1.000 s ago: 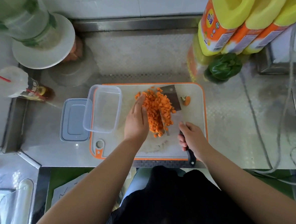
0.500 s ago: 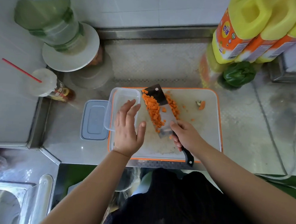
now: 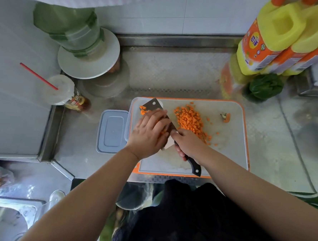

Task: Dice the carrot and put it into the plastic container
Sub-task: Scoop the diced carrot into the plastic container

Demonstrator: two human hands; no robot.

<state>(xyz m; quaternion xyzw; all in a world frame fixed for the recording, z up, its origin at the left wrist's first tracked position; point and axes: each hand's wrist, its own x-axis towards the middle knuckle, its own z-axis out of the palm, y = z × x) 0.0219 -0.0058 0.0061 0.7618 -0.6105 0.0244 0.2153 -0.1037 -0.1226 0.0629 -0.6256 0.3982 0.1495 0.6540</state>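
Currently, the right hand point(image 3: 187, 143) grips the black handle of the cleaver point(image 3: 170, 127), whose blade is tilted over the clear plastic container point(image 3: 132, 107) at the left end of the orange-rimmed cutting board point(image 3: 233, 136). The left hand point(image 3: 149, 132) lies on the blade face with its fingers extended and relaxed, touching carrot pieces on the blade. A few orange cubes point(image 3: 143, 109) show beside the blade tip over the container. The main pile of diced carrot point(image 3: 190, 122) lies on the middle of the board, just right of the blade: small, bright orange, roughly uniform cubes, with loose pieces scattered at its right. The carrot end point(image 3: 226, 117) lies apart near the far right of the board. The container lid point(image 3: 112, 131) rests flat on the steel worktop point(image 3: 175, 78), just left of the container.
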